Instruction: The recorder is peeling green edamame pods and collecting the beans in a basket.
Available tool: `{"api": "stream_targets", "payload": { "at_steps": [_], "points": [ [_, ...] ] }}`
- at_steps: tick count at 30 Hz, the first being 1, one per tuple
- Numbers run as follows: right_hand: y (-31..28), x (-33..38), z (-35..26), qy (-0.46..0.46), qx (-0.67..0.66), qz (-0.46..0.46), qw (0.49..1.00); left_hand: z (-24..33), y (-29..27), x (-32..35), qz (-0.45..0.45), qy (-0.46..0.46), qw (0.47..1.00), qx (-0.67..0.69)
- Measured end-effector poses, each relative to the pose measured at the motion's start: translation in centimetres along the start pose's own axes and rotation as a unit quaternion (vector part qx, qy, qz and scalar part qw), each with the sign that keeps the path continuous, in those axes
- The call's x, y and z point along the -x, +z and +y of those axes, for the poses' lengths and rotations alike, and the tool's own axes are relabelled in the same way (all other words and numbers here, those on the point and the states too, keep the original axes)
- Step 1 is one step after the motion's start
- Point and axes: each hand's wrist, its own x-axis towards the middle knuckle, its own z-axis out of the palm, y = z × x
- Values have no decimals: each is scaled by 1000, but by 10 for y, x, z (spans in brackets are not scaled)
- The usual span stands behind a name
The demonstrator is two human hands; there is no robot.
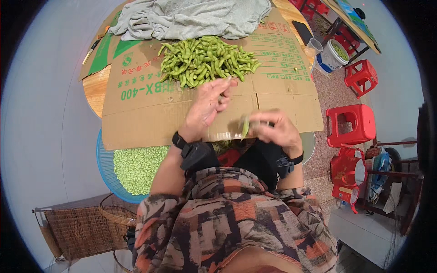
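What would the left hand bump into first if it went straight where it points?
The left hand would probably meet the heap of green pods first, though depth is unclear: it might pass above them.

Right fingers (265, 129), pod (246, 127) blurred; blue basket (103, 167) partly hidden by cardboard (282, 102); cloth (191, 20) cut off at top.

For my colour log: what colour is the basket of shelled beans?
Blue; the basket shows best in the head view, at the person's left.
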Motion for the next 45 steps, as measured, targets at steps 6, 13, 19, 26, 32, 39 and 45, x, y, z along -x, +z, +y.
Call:
{"api": "stream_targets", "payload": {
  "at_steps": [6, 13, 19, 26, 32, 39, 45],
  "points": [
    [1, 0, -6, -72, 137, -105, 982, 16, 6, -40, 19, 382, 649, -658],
    [5, -4, -1, 14, 26, 38, 999, 14, 13, -55, 25, 297, 505, -810],
    [-1, -24, 17, -43, -204, 263, 942, 14, 22, -10, -13, 67, 921, -383],
    [27, -34, 4, -17, -244, 222, 944, -21, 3, 8, 9, 53, 977, -205],
    [28, -34, 7, 20, -237, 180, 954, -35, 6, 20, 112, 228, 866, -431],
    [20, -32, 13, -21, -282, 131, 950, -42, -6, 22, -156, -1, 980, 126],
    [23, -24, 0, 12, -104, 204, 973, -35, 7, 20, -37, 17, 999, 9]
  ]
}}
